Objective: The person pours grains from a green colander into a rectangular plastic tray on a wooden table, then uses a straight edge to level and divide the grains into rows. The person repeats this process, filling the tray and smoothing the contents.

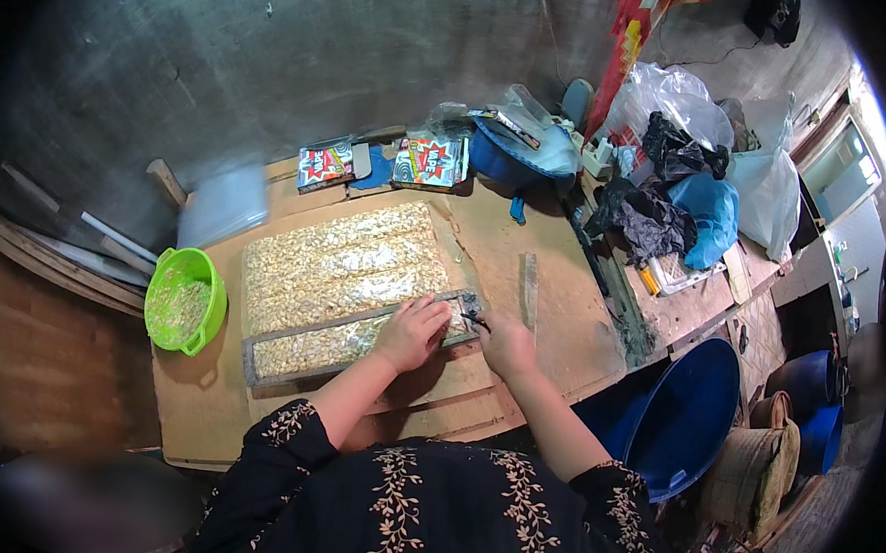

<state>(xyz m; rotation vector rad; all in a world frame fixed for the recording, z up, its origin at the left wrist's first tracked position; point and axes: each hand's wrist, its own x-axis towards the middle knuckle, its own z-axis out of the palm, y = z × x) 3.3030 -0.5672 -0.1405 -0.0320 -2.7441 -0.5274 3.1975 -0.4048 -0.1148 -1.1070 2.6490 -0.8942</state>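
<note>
Several clear plastic packs of pale split beans [346,253] lie side by side on a board. The nearest bean pack [311,352] sits inside a long, narrow wooden frame [287,377]. My left hand [412,331] rests on that pack towards its right end, fingers over the plastic, holding nothing that I can see. My right hand [507,344] grips a small dark-handled tool [474,320] at the frame's right end. Its tip meets the end of the pack there; which tool it is cannot be made out.
A lime-green basin [212,302] with some beans stands at left, near a stack of clear plastic sheets [225,201]. A wooden strip [528,292] lies beyond my right hand. Printed boxes [426,163] and a blue basin [494,155] line the back; a large blue tub [683,417] stands at right.
</note>
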